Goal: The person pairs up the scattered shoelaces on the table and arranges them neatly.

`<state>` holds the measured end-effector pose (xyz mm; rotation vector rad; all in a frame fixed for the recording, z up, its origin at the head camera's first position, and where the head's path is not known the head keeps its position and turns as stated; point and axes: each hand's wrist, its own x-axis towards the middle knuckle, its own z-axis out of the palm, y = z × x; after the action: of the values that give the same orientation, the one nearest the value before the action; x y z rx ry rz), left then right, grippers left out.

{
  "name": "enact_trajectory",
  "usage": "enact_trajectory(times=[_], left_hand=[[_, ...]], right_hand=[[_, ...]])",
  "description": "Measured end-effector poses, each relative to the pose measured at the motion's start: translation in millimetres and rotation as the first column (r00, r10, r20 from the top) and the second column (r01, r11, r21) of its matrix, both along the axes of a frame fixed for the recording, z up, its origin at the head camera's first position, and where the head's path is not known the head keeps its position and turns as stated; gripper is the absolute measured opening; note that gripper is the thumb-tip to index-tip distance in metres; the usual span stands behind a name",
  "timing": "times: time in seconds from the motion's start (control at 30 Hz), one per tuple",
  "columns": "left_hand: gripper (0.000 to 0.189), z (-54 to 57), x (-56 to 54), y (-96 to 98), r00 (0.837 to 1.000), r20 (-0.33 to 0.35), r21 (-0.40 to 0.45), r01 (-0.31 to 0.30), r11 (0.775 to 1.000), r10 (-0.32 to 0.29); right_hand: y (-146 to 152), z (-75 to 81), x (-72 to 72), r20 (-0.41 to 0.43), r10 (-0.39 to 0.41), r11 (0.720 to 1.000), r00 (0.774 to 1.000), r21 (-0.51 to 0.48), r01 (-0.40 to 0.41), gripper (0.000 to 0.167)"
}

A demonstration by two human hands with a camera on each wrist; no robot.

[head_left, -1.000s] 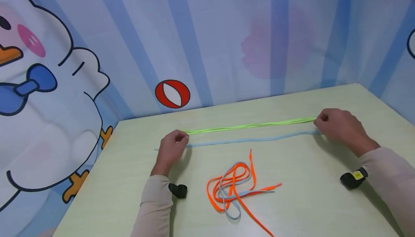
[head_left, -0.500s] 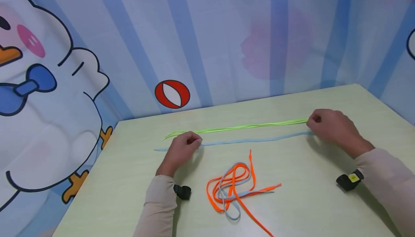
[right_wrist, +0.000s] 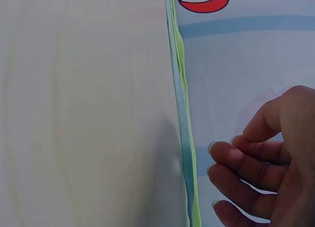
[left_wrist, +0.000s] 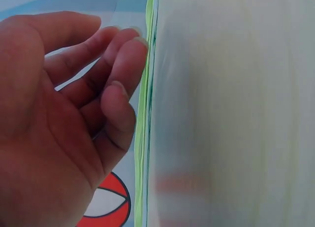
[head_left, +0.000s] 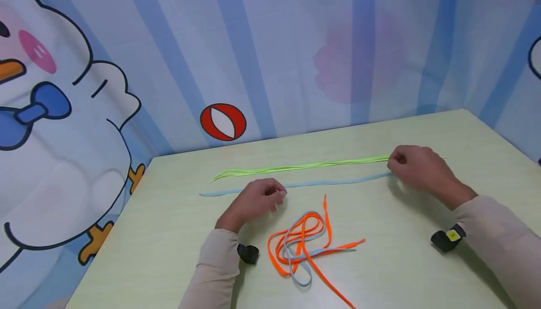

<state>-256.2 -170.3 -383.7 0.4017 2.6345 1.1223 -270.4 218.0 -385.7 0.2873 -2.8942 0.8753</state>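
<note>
A lime-green shoelace (head_left: 313, 165), its strands laid side by side, stretches across the back of the table. Just in front of it lies a light blue shoelace (head_left: 329, 182), nearly parallel. My left hand (head_left: 255, 202) hovers over the blue lace's left part, fingers loosely bent, and the left wrist view shows nothing between them. Over the right part of both laces is my right hand (head_left: 422, 172), hiding some of them; a thin lime end shows beyond it. In the right wrist view its curled fingers (right_wrist: 246, 185) hold nothing and stand apart from the laces.
An orange shoelace (head_left: 304, 234) and a grey-blue shoelace (head_left: 302, 281) lie tangled together at the front middle of the table (head_left: 397, 262). A printed cloth backdrop (head_left: 296, 55) rises along the table's back edge. Each wrist wears a small black camera (head_left: 248, 254).
My left hand has let go of the lime lace's left end and moved right and nearer. My right hand has slid left, uncovering the lime lace's right tip.
</note>
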Motion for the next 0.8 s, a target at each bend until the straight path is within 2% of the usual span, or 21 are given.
enact_trajectory(times=[0.17,0.27,0.47,0.6,0.7,0.8], left_hand=[[0.011,0.9,6.4,12.9,0.992,0.090,-0.050,0.099,0.994,-0.094],[0.008,1.1,10.1,21.3,0.983,0.120,-0.090,0.147,0.985,-0.136],[0.004,2.4,16.4,34.2,0.981,0.110,-0.174,0.174,0.969,-0.157],[0.008,3.6,18.1,36.1,0.976,0.086,-0.208,0.215,0.954,-0.201],[0.009,5.1,17.7,34.8,0.971,0.056,-0.216,0.240,0.946,-0.233],[0.012,7.3,16.6,32.5,0.968,0.050,-0.191,0.251,0.949,-0.246]], right_hand=[[-9.4,4.5,4.1,-0.016,0.010,1.000,1.000,0.006,-0.010,0.023],[-14.6,6.1,6.1,-0.030,0.028,1.000,0.999,0.013,-0.027,0.022],[-21.0,3.5,7.5,-0.032,0.048,0.999,0.998,0.023,-0.047,0.021],[-24.0,1.2,8.6,-0.033,0.060,0.998,0.998,0.021,-0.059,0.020],[-27.6,0.7,9.7,-0.040,0.077,0.997,0.996,0.015,-0.076,0.018],[-32.3,0.8,11.1,-0.048,0.091,0.996,0.995,0.016,-0.090,0.017]])
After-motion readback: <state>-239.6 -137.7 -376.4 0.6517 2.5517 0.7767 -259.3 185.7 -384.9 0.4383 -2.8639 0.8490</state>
